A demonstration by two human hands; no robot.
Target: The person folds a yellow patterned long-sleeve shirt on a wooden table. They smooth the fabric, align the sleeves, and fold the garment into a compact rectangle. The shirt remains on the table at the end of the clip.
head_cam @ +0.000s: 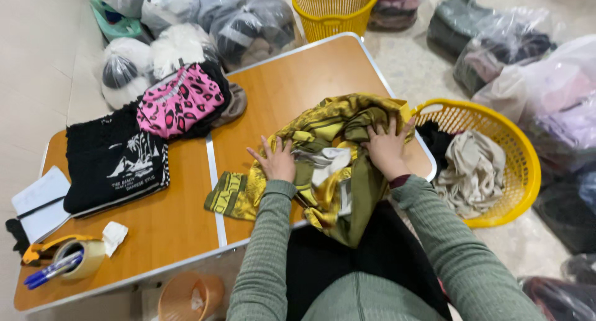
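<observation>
At centre frame I have my left hand [277, 162] and right hand [386, 148], fingers spread flat, pressing the yellow-green scarf [329, 166] on the wooden table [180, 221], a light, slippery, soft cloth best taken by its edges, while the yellow basket [518, 172] at right holds beige and dark clothes.

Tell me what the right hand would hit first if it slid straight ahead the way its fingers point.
Probably only more of the olive-yellow patterned garment under the right hand, then bare wooden table; further on, the far yellow basket on the floor.
</observation>
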